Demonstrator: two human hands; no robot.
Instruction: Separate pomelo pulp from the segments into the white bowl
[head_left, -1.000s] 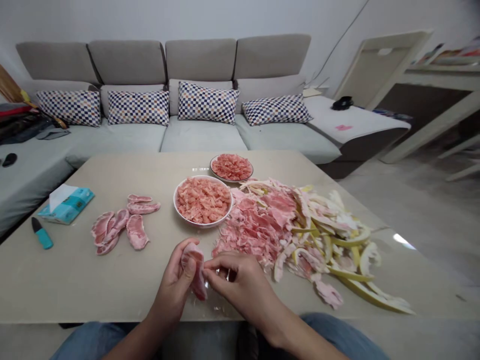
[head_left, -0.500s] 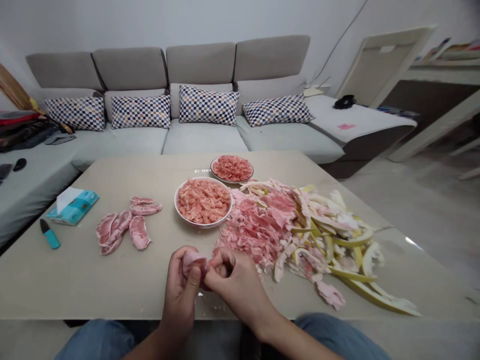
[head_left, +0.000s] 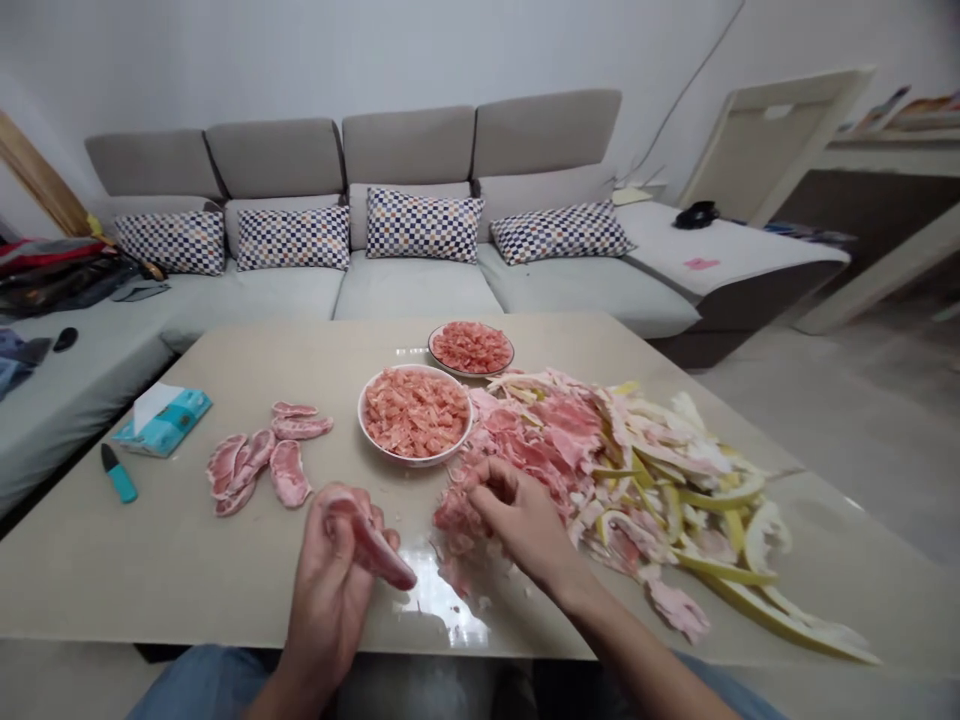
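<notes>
Above table, left hand: clamped round segment.
Right hand, over scraps: cannot tell whether pinch is closed.
Segment: best cradled lightly, peeled slowly.

Right of the bowl, the right hand hides some peel; whether it pinches anything is unclear.

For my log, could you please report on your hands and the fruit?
Left hand holding pink fruit segment. Right hand over peelings pile, grip unclear. Nothing visibly blocking segment.
</notes>
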